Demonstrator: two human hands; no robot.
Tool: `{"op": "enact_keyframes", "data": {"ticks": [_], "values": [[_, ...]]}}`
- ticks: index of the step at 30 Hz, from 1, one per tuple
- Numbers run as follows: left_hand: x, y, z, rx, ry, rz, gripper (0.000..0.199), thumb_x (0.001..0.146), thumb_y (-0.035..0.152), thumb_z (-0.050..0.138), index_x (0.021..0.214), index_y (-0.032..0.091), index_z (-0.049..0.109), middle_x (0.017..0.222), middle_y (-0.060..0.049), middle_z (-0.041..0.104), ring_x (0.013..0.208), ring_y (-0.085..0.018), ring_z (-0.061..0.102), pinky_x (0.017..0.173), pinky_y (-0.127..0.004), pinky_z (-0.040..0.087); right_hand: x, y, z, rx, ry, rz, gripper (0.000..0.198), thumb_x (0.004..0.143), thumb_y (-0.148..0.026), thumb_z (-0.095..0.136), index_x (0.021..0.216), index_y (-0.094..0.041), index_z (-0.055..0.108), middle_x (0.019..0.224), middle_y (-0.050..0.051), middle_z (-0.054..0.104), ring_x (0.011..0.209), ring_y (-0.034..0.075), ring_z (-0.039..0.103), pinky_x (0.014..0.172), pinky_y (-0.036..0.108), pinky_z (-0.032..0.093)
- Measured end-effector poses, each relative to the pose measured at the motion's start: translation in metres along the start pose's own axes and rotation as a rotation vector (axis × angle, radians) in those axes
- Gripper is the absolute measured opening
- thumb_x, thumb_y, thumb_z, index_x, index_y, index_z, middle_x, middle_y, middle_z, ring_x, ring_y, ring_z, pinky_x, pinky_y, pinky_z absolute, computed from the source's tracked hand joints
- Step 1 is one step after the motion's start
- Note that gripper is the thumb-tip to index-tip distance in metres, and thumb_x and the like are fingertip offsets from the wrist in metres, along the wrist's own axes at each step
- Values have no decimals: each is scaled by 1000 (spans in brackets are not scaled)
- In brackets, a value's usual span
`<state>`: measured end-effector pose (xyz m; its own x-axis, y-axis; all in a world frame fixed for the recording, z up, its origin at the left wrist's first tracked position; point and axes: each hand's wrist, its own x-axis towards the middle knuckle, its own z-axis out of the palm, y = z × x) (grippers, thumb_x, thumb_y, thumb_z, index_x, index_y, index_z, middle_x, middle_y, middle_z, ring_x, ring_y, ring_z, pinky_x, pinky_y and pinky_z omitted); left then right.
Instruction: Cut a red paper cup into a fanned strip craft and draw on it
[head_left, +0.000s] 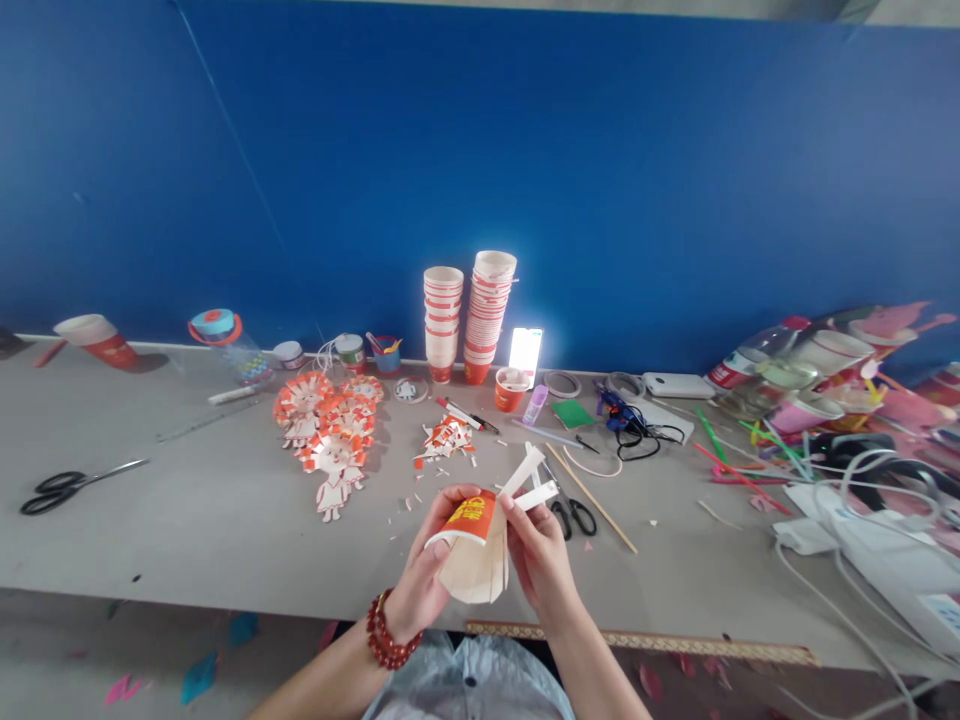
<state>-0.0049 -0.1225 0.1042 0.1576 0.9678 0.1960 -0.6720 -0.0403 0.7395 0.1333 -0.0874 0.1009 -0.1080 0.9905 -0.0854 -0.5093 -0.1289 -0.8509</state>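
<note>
Above the table's front edge I hold a cut paper cup [472, 520], red outside with yellow print, its pale inside showing and its wall slit into strips. My left hand [421, 575], with a red bead bracelet at the wrist, is closed round the cup's left side. My right hand [541, 545] pinches the white paper strips [531, 480] on the right side. Just beyond the right hand lie black-handled scissors [574, 515], partly hidden, and a thin wooden stick [600, 505].
Two tall stacks of paper cups [491, 310] stand by the blue wall near a lit phone [526, 350]. Finished paper figures [330, 470] lie left of red-white scraps [448, 438]. Other scissors [71, 487] rest far left. A glue gun [626, 412], cables and a power strip [877, 550] crowd the right.
</note>
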Motion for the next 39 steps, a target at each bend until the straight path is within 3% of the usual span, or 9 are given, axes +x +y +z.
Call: {"op": "enact_keyframes", "data": {"ticks": [4,7,9,15,23,27,33,39], "values": [[-1,-5,-3,82,74,74,58,82,51,63,130,24,46,129,-11,52,120,-31,50,101,-43,42,-9,1,-3,-120,-129,-141,43,80,-56,70,107,-23,68,106,9,68,95,26,63,82,36,51],[-2,-8,-3,144,147,132,58,81,47,66,131,26,44,130,-9,50,120,-29,49,100,-39,42,-19,0,-1,-246,-214,-226,63,76,-55,74,130,-28,56,135,10,55,123,33,50,100,44,44],[-1,-9,-2,157,166,136,58,80,47,67,130,26,45,130,-9,49,119,-28,48,100,-38,42,-23,-2,3,-300,-207,-236,59,80,-50,72,133,-30,54,139,8,52,127,32,48,104,45,41],[0,-7,0,155,200,123,56,81,48,65,129,25,45,135,-10,45,123,-30,47,100,-38,43,-22,-11,5,-395,-188,-237,46,91,-53,50,125,-24,64,127,9,63,124,33,52,104,42,41],[-5,-11,4,87,175,118,60,81,47,66,132,26,41,132,-10,48,125,-30,46,103,-40,40,-19,-7,-1,-631,-64,-408,29,87,-32,60,114,-26,69,118,8,68,110,32,60,95,40,46],[-8,-15,4,80,155,110,59,80,48,66,129,26,43,132,-10,48,124,-31,47,104,-41,40,-17,-8,5,-579,-13,-359,17,90,-32,60,100,-23,70,102,8,71,92,27,66,79,33,51],[-10,-13,6,90,125,110,62,79,50,68,130,24,43,136,-11,46,125,-32,45,105,-42,39,-11,-8,6,-556,1,-305,19,89,-37,63,89,-19,70,90,8,72,79,23,66,69,28,50],[-11,-12,7,75,140,103,63,78,50,67,130,24,45,137,-12,45,127,-32,44,107,-42,37,-5,-3,0,-507,49,-278,17,81,-36,72,87,-20,74,86,8,74,78,24,67,68,29,52]]}}
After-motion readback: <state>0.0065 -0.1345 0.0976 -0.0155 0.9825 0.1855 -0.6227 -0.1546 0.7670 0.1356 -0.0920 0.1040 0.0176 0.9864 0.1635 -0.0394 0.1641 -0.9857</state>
